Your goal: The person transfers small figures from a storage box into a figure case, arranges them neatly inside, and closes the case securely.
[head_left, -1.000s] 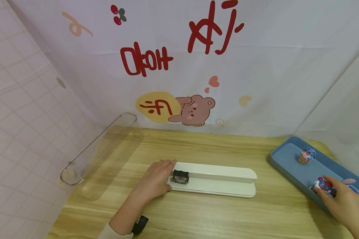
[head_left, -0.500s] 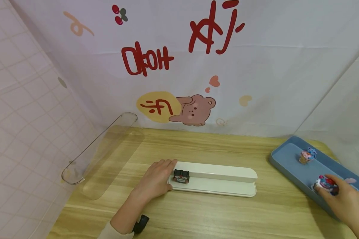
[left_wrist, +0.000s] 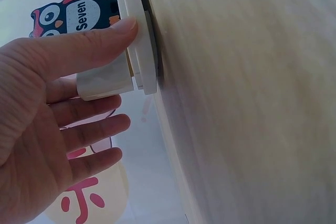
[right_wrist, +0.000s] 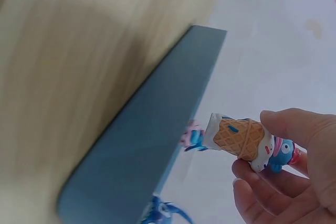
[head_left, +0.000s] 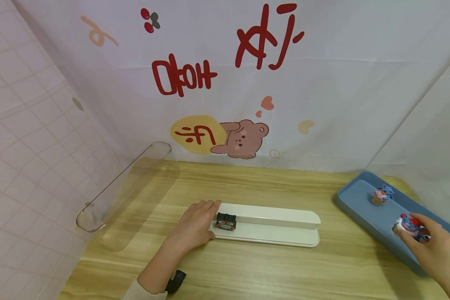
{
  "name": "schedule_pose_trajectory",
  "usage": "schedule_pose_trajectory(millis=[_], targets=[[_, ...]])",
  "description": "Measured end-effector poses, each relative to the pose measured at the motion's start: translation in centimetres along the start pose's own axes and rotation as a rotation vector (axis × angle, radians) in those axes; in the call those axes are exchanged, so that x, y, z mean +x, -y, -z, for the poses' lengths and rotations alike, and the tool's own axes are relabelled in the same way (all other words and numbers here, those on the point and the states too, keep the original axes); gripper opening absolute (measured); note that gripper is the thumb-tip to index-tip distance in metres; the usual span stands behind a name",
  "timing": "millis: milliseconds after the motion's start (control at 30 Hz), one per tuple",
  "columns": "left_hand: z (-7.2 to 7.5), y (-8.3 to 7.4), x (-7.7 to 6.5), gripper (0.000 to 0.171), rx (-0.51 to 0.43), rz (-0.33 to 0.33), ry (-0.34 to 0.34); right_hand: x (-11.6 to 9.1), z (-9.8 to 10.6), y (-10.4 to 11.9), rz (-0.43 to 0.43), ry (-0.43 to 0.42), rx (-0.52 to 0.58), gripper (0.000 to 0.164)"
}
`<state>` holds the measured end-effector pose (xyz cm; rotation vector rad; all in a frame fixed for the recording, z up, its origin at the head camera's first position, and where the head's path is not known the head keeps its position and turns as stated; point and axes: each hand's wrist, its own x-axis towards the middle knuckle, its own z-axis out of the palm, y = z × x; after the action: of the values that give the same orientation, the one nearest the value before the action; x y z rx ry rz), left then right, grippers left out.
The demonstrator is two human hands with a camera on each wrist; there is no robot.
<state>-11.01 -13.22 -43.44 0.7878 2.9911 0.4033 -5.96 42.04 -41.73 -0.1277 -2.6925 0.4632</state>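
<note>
My left hand (head_left: 195, 225) holds the left end of a white two-step stand (head_left: 270, 235), thumb at the front edge and fingers towards the back. Beside it on the lower step stands a small dark owl figurine (head_left: 226, 221); the left wrist view shows "Seven" on its belly. Over the near side of a blue tray (head_left: 375, 237), my right hand (head_left: 440, 250) pinches an ice-cream-cone figurine (right_wrist: 244, 140) between thumb and fingers. Its waffle cone points away from the palm, and a blue character head tops it. Another cone figurine (head_left: 381, 196) stays inside the tray.
A long clear plastic cover (head_left: 131, 196) lies on the wooden table at the left. A black object (head_left: 176, 281) shows beside the left wrist. Another blue figurine (right_wrist: 160, 211) is partly hidden behind the tray wall. A printed white cloth (head_left: 333, 104) hangs behind.
My right hand has lifted the ice-cream-cone figurine up from the tray, tilting it as it rises. My left hand, the white stand and the owl figurine have stayed put.
</note>
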Motion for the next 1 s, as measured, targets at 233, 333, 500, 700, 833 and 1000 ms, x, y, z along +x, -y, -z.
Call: schedule_pose_trajectory(millis=[233, 333, 500, 700, 833, 1000], targets=[[0.1, 0.0, -0.1, 0.092, -0.005, 0.000, 0.000, 0.1, 0.6, 1.5, 0.010, -0.036, -0.007, 0.056], [0.1, 0.1, -0.1, 0.092, 0.001, -0.004, 0.001, 0.0, 0.8, 2.2, 0.041, -0.064, 0.006, 0.056], [0.1, 0.0, -0.1, 0.092, 0.007, -0.005, 0.002, 0.2, 0.9, 3.4, 0.117, -0.114, 0.074, 0.056], [0.2, 0.0, -0.1, 0.092, 0.010, -0.003, 0.007, 0.3, 1.4, 5.2, 0.117, -0.083, 0.113, 0.058], [0.1, 0.0, -0.1, 0.092, 0.011, -0.005, 0.006, 0.4, 1.6, 6.2, 0.129, -0.073, 0.117, 0.058], [0.1, 0.1, 0.0, 0.092, 0.013, -0.009, 0.000, 0.4, 1.6, 7.0, 0.216, -0.108, 0.153, 0.058]])
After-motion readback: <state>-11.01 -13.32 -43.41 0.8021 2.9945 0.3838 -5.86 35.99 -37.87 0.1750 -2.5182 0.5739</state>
